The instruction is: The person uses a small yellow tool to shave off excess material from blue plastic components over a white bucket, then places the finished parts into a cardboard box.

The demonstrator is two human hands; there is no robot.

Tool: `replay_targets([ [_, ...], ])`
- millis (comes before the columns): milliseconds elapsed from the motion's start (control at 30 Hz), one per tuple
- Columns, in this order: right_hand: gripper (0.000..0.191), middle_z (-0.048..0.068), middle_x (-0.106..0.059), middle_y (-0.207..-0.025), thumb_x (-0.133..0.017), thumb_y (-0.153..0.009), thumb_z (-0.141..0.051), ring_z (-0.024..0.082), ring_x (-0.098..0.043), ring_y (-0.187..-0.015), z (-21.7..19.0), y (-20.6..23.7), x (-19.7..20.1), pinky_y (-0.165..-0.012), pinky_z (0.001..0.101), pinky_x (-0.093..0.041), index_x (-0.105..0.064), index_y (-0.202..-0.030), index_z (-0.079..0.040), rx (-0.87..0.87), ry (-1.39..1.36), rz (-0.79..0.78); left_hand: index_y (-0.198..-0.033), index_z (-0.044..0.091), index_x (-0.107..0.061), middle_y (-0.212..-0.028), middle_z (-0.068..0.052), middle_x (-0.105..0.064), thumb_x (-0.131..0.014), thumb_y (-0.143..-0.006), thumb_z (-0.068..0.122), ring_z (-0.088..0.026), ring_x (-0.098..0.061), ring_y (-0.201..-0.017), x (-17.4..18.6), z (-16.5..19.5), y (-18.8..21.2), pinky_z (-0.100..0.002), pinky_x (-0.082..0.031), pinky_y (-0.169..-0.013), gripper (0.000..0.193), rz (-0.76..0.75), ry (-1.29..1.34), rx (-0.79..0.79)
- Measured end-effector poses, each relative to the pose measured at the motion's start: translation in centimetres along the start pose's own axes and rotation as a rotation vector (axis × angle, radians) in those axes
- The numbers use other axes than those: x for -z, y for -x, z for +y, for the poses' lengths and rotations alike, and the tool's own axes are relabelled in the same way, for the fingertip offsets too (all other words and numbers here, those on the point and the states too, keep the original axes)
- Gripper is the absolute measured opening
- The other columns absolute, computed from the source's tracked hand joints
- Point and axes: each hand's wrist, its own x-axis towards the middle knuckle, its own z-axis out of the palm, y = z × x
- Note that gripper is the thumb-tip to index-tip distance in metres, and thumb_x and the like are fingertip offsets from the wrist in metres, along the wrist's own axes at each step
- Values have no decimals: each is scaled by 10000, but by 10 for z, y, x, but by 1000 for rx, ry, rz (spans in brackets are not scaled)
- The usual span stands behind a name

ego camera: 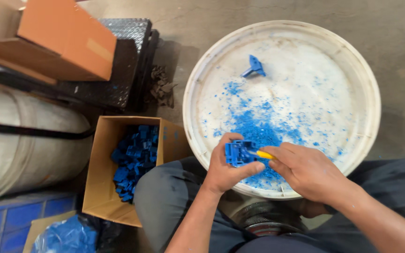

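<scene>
Presently, left hand grips blue part, thumb and fingers closed round it, over near edge of white tub. Right hand pinches yellow tool, tip touching part. Blue shavings scattered across tub floor; loose blue piece lies at far side. Carton of blue parts stands left of knee.

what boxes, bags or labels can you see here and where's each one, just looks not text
Open cardboard box: left of the person's knee, brown, rectangular, holding blue plastic parts.
Closed cardboard box: top left, orange-brown, with a strip of tape, resting on a dark crate.
Blue plastic bag: bottom left, crumpled, on a flat piece of cardboard.
No labels, signs or screens show.
</scene>
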Motion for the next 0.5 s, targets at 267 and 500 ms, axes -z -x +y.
replay_targets([
  [267, 334, 82, -729, -878, -582, -925, -388, 340, -685, -826, -2, -8, -20, -681, 450, -525, -743, -1081, -140, 231, -23, 100, -1187, 65, -630, -982, -4, -671, -925, -670, 160, -74, -644, -899, 25, 3, 10, -256, -545, -796, 603, -160, -81, -10],
  [500, 317, 85, -678, -742, -675, -839, -392, 330, -666, -739, -7, -13, -31, -616, 463, -503, -763, -1004, -136, 228, 30, 113, -1170, 98, -672, -1070, -15, -635, -875, -639, 150, -119, -636, -997, 34, 2, 11, -281, -534, -882, 571, -153, -269, -82],
])
